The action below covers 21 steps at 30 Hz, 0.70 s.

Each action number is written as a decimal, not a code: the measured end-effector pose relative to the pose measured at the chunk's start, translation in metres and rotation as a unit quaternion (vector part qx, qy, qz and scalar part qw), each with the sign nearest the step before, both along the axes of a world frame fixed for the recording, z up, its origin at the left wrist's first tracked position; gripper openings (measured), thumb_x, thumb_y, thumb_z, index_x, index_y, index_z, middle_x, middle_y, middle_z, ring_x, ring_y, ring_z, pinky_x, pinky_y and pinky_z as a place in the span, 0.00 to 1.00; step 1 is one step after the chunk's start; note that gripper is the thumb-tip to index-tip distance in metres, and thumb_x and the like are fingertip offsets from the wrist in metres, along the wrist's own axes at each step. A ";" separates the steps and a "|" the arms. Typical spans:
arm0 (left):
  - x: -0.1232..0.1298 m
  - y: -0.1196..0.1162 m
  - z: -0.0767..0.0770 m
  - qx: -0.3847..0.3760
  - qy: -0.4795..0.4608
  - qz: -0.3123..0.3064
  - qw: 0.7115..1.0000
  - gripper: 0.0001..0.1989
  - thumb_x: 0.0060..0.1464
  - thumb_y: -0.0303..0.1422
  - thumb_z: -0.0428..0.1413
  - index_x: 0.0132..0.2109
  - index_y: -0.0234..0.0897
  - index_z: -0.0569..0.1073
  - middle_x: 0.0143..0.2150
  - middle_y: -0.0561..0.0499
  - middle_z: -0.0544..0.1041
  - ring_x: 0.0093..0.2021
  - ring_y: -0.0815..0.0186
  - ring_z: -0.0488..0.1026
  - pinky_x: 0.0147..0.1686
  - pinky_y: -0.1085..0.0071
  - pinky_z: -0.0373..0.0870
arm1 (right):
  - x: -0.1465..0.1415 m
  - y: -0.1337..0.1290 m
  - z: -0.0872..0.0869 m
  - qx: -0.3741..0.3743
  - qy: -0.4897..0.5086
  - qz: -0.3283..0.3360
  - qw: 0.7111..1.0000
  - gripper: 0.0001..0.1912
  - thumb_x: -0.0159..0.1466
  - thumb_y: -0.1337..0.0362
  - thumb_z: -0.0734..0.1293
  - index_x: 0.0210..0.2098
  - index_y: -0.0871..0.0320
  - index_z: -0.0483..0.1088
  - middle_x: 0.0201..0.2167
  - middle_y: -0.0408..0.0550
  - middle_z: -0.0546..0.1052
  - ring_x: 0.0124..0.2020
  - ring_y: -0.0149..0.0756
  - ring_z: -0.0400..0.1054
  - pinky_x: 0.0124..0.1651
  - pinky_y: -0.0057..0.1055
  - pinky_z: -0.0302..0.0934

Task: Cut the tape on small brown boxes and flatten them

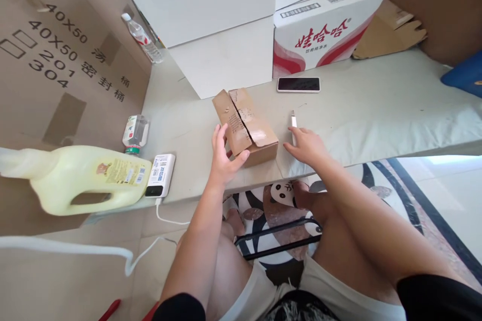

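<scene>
A small brown cardboard box (pixel 250 125) sits near the front of the cloth-covered table, its top flaps parted by a dark gap and slightly raised. My left hand (pixel 223 158) is at the box's left front corner, fingers spread along its side and thumb by the front edge. To the right of the box lies a slim white utility knife (pixel 293 121) with its tip pointing away from me. My right hand (pixel 308 146) rests over the knife's near end, index finger across it and thumb apart. Part of the handle is hidden beneath that hand.
A phone (pixel 298 85) lies behind the knife, before a white and red carton (pixel 324 35). At left are a power bank (pixel 161 175) with a cable, a yellow detergent jug (pixel 94 175), a small bottle (pixel 135 133) and a water bottle (pixel 142 38). Large cartons (pixel 71 60) stand around.
</scene>
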<state>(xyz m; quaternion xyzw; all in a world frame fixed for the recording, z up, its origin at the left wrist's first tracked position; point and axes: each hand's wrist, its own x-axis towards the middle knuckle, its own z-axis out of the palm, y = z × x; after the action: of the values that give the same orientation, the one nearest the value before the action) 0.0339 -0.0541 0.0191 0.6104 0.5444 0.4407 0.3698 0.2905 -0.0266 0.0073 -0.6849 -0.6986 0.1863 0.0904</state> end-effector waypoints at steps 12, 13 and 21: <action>-0.012 0.010 0.015 -0.117 -0.278 0.247 0.921 0.27 0.50 0.32 0.60 0.57 0.47 0.65 0.49 0.48 0.78 0.35 0.65 0.79 0.37 0.66 0.78 | -0.007 -0.002 -0.017 0.010 0.085 0.174 0.981 0.28 0.63 0.54 0.66 0.60 0.59 0.72 0.62 0.59 0.73 0.69 0.63 0.58 0.69 0.60 0.55; -0.015 0.011 0.015 -0.126 -0.257 0.257 0.923 0.31 0.47 0.29 0.62 0.58 0.48 0.65 0.51 0.48 0.78 0.37 0.65 0.79 0.38 0.67 0.77 | -0.007 -0.001 -0.017 0.026 0.111 0.180 0.977 0.28 0.63 0.55 0.66 0.60 0.59 0.71 0.60 0.59 0.74 0.67 0.61 0.61 0.68 0.58 0.57; -0.034 0.021 -0.001 -0.082 -0.106 0.272 0.953 0.09 0.50 0.31 0.59 0.40 0.36 0.76 0.42 0.45 0.82 0.47 0.59 0.78 0.49 0.65 0.73 | -0.014 -0.004 -0.008 0.075 0.284 0.140 0.946 0.35 0.62 0.55 0.66 0.67 0.55 0.58 0.65 0.59 0.69 0.67 0.56 0.62 0.66 0.57 0.59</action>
<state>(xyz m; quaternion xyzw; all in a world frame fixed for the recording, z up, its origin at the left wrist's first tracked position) -0.0004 -0.0336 0.0184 0.3566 0.6820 0.5401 0.3405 0.2768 -0.0306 -0.0007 -0.4906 -0.7445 0.3312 0.3089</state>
